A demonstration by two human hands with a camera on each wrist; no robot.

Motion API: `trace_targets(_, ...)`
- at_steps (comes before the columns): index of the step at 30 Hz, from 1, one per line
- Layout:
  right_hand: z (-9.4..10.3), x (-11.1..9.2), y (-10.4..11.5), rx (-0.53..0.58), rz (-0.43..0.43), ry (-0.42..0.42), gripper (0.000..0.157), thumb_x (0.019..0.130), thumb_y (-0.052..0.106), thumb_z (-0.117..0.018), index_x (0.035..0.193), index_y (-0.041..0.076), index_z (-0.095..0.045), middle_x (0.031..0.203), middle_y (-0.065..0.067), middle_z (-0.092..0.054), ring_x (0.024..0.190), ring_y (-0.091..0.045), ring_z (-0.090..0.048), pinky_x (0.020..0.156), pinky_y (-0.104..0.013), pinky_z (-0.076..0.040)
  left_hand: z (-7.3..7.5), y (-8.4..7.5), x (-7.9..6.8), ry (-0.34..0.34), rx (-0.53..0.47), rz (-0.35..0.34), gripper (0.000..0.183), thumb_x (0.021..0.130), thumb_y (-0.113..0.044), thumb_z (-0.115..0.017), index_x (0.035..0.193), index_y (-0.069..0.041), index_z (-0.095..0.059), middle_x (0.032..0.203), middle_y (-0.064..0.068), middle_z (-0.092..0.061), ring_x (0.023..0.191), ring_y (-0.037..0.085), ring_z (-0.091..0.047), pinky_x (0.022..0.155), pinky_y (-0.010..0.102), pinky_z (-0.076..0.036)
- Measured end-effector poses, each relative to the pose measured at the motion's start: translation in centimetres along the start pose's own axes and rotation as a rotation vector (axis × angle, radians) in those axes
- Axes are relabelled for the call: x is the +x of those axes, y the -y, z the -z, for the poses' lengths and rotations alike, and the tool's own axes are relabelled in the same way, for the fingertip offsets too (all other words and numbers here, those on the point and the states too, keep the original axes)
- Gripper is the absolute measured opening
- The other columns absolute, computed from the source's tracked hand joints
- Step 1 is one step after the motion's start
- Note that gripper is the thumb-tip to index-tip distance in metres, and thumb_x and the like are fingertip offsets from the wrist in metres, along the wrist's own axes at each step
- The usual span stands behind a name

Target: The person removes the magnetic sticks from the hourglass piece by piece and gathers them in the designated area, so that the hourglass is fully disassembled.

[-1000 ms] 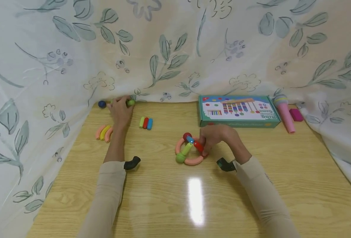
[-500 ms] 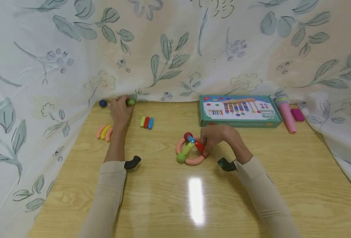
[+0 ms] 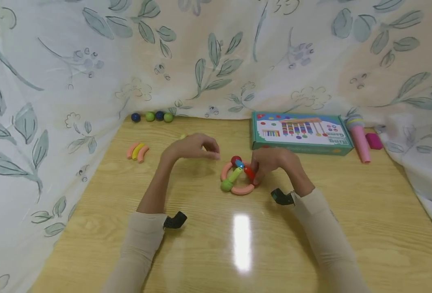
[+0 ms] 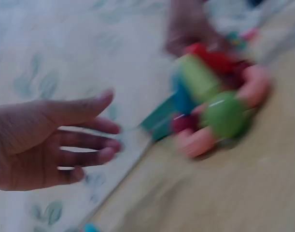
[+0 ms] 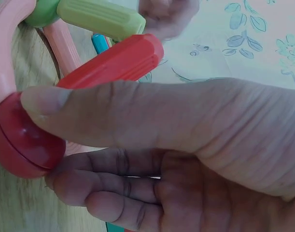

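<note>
On the table stands a toy frame of magnetic balls and sticks, with pink curved sticks (image 3: 243, 190) forming a ring. A green stick (image 5: 101, 18), a red stick (image 5: 118, 60) and a blue stick (image 4: 182, 94) lean together above it. My right hand (image 3: 272, 159) pinches the red ball (image 5: 29, 137) at the ring's right side, thumb on it and fingers on the other side. The left hand (image 3: 194, 147) is in the air left of the frame, its fingers extended and holding nothing. A green ball (image 3: 226, 185) sits at the frame's near left corner.
Several blue and green balls (image 3: 150, 116) line the back left. Pink and yellow curved sticks (image 3: 138, 151) lie nearer. Short straight sticks are mostly hidden behind the left hand. A game box (image 3: 304, 132), pink toy microphone (image 3: 360, 142) and magenta block (image 3: 374, 141) are at back right.
My left hand has left the balls at the back left and moved right and nearer, toward the frame. The right hand keeps its grip on the red ball. The head view has shifted slightly.
</note>
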State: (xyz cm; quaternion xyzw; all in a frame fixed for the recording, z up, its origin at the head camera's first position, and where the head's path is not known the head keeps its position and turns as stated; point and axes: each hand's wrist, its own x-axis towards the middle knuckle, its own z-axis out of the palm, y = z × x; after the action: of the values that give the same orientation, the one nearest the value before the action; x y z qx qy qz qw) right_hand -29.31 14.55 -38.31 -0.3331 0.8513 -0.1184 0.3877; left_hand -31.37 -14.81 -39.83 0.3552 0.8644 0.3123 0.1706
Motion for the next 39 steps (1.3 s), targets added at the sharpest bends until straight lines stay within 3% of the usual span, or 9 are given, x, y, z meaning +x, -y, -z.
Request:
trace_targets(3, -0.2, -0.2, -0.5, 0.008, -0.005, -0.011, 0.02, 0.09, 0.022, -0.081, 0.074, 0.012, -0.076, 0.062, 0.01, -0.042, 0.067, -0.007, -0.035, 0.061, -0.027, -0.023, -2.6, -2.5, 1.2, 0.197, 0.015, -0.051, 0.03, 0.096, -0.032, -0.077, 0.112, -0.007, -0.073, 0.1, 0.002, -0.073, 0.092, 0.012, -0.065, 0.086, 0.025, -0.054)
trace_targets(7, -0.3, -0.4, -0.8, 0.023, 0.007, -0.021, 0.016, 0.09, 0.022, -0.082, 0.079, 0.011, -0.081, 0.062, 0.011, -0.047, 0.067, -0.007, -0.036, 0.061, -0.026, -0.025, -5.0, -4.4, 2.3, 0.258, 0.089, -0.054, 0.032, 0.09, -0.034, -0.083, 0.097, -0.007, -0.068, 0.082, -0.002, -0.062, 0.075, 0.008, -0.054, 0.07, 0.018, -0.044)
trace_targets(11, -0.3, -0.3, -0.7, 0.034, 0.023, -0.025, 0.017, 0.091, 0.021, -0.081, 0.079, 0.009, -0.081, 0.061, 0.01, -0.043, 0.066, -0.008, -0.032, 0.06, -0.026, -0.023, -6.1, -5.1, 2.7, 0.24, 0.179, -0.014, 0.03, 0.089, -0.03, -0.084, 0.085, -0.009, -0.064, 0.074, -0.004, -0.05, 0.07, 0.007, -0.045, 0.065, 0.017, -0.035)
trace_targets(16, -0.3, -0.2, -0.3, 0.05, -0.007, -0.017, 0.013, 0.092, 0.022, -0.081, 0.086, 0.012, -0.083, 0.065, 0.009, -0.05, 0.07, -0.01, -0.038, 0.063, -0.027, -0.029, -6.1, -5.5, 2.5, 0.201, 0.207, 0.027, 0.027, 0.087, -0.026, -0.087, 0.081, -0.008, -0.068, 0.07, -0.003, -0.05, 0.068, 0.009, -0.044, 0.063, 0.019, -0.034)
trace_targets(22, -0.4, -0.4, 0.1, 0.045, -0.031, -0.021, 0.011, 0.091, 0.023, -0.081, 0.086, 0.014, -0.084, 0.064, 0.01, -0.049, 0.071, -0.008, -0.037, 0.064, -0.027, -0.03, -6.2, -6.0, 2.3, 0.193, 0.248, -0.008, 0.022, 0.089, -0.024, -0.085, 0.08, -0.009, -0.071, 0.068, -0.005, -0.051, 0.065, 0.007, -0.044, 0.06, 0.018, -0.034)
trace_targets(26, -0.3, -0.5, 0.2, 0.04, -0.014, -0.042, 0.008, 0.09, 0.018, -0.081, 0.084, 0.013, -0.084, 0.063, 0.011, -0.049, 0.07, -0.007, -0.037, 0.063, -0.025, -0.03, -6.1, -6.4, 2.2, 0.173, 0.248, 0.007, 0.016, 0.091, -0.017, -0.081, 0.082, -0.008, -0.071, 0.069, -0.004, -0.051, 0.064, 0.009, -0.045, 0.059, 0.018, -0.035)
trace_targets(30, -0.3, -0.5, 0.2, 0.04, -0.015, -0.044, 0.007, 0.09, 0.018, -0.081, 0.086, 0.014, -0.084, 0.065, 0.012, -0.054, 0.071, -0.007, -0.038, 0.065, -0.025, -0.032, -5.4, -6.7, 1.7, 0.131, 0.204, 0.041, 0.016, 0.092, -0.016, -0.08, 0.1, -0.005, -0.072, 0.074, -0.003, -0.053, 0.068, 0.01, -0.047, 0.062, 0.02, -0.038)
trace_targets(35, -0.4, -0.4, 0.1, 0.038, -0.019, -0.04, 0.009, 0.09, 0.022, -0.082, 0.087, 0.014, -0.084, 0.066, 0.012, -0.054, 0.07, -0.007, -0.038, 0.064, -0.025, -0.032, -4.3, -6.2, 0.8, 0.018, 0.125, 0.073, 0.06, 0.095, -0.018, -0.079, 0.144, -0.011, -0.046, 0.069, -0.001, -0.051, 0.062, 0.012, -0.047, 0.063, 0.024, -0.036)
trace_targets(39, -0.4, -0.3, 0.1, 0.046, -0.025, -0.045, 0.009, 0.09, 0.022, -0.083, 0.086, 0.014, -0.084, 0.064, 0.011, -0.049, 0.069, -0.008, -0.036, 0.063, -0.026, -0.027, -3.3, -5.2, 0.1, -0.071, 0.102, 0.121, 0.06, 0.096, -0.022, -0.077, 0.141, -0.011, -0.039, 0.068, 0.0, -0.051, 0.061, 0.012, -0.046, 0.062, 0.024, -0.036)
